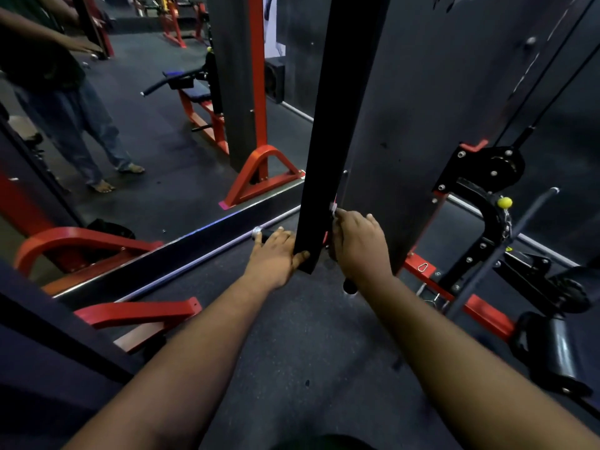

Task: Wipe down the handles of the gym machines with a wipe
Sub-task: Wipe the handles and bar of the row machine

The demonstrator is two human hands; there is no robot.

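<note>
Dark rubber gym flooring [292,336] stretches beneath you: your left hand [274,254] curls round a black handle [264,234] pointing left toward the mirror; beside the upright post [324,141], your right hand [358,246] pinches a white wipe [333,208].

Dark speckled rubber floor [292,352] carries everything. Red machine base [259,177] bolted down at 12 o'clock, red bench frame [207,115] behind it at 11. Red foot bracket [139,315] at 9. Black foam roller pad [558,352] at 3. Mirror [146,141] meets floor at 10.
</note>
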